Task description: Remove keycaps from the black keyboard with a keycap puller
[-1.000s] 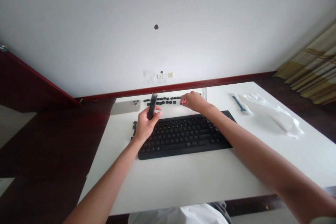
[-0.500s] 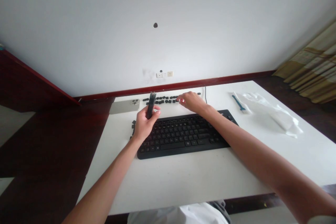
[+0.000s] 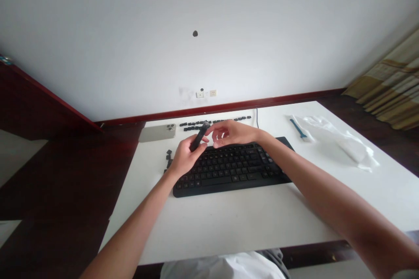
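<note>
My left hand [image 3: 185,154] is closed around a slim black bar-shaped tool [image 3: 199,137], which tilts up and to the right; its exact kind is unclear. Close to the tool's upper end is my right hand [image 3: 234,133], fingers curved and apart, the index fingertip at or touching that end. I see nothing held in it. Below both hands lies a black keyboard [image 3: 229,168], partly covered by my hands and right forearm. Behind them, loose black keycaps [image 3: 196,123] form rows, some hidden by my right hand. More keycaps [image 3: 169,154] sit by the keyboard's left end.
On the white table [image 3: 209,222], a phone [image 3: 157,133] lies at the back left. A blue-handled brush [image 3: 297,128] and a crumpled white plastic bag [image 3: 343,139] are on the right. A cable [image 3: 257,117] runs to the back edge, near the wall [image 3: 278,43].
My right hand has moved from the keycap rows toward me and left, up to the tool. My left hand has shifted slightly right, and the tool now leans further to the right.
</note>
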The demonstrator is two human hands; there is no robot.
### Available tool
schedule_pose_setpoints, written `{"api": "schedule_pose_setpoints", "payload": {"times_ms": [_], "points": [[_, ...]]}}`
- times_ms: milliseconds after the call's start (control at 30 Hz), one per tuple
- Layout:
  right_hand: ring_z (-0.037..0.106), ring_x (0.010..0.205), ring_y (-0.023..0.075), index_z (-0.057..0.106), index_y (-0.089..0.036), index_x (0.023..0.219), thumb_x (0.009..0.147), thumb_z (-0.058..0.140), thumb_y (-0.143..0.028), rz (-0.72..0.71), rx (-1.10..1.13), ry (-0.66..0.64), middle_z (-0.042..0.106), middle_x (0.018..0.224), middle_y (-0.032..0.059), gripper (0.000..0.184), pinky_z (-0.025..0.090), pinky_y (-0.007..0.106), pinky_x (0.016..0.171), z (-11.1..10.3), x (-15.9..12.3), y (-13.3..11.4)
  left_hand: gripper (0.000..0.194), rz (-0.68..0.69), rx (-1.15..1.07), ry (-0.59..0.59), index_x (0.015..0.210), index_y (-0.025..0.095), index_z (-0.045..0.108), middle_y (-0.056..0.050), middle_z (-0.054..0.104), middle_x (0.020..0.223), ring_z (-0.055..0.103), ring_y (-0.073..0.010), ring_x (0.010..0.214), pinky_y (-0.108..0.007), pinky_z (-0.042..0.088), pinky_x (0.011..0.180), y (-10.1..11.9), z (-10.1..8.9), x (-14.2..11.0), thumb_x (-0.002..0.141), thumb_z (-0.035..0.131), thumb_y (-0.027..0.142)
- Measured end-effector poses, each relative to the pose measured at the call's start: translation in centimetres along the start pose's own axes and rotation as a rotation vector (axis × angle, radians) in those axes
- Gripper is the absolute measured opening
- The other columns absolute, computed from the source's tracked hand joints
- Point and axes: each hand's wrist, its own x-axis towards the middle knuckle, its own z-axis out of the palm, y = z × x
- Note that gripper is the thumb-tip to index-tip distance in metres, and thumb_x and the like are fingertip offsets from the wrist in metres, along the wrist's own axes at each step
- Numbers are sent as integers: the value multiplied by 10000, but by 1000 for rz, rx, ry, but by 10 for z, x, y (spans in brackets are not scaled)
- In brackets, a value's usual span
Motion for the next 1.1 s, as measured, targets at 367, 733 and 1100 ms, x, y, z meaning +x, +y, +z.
{"api": "schedule_pose_setpoints", "payload": {"times_ms": [367,733,1100], "points": [[598,748,136,660,-172,999,897,716,-397,-91,201,171,703,863,16,253,474,266,693,16,2,-19,345,23,-17,-122,1106,179,707,-53,696,934,603,-190,808,-269,448,707,2,4,-4,928,690,474],[550,761,126,666,-176,1016,879,749,-418,-7,153,246,646,900,12,290,431,249,675,0,-29,-19,352,32,50,-154,1111,188,684,6,581,753,477,-141,643,-253,355,596,17,3,-7,985,591,503],[565,706,122,676,-197,1021,865,781,-427,33,441,285,647,852,3,297,469,249,649,19,-85,-11,426,132,121,-420,857,193,741,21,548,585,414,-126,501,-275,272,523,57,52,21,973,577,569]]}}
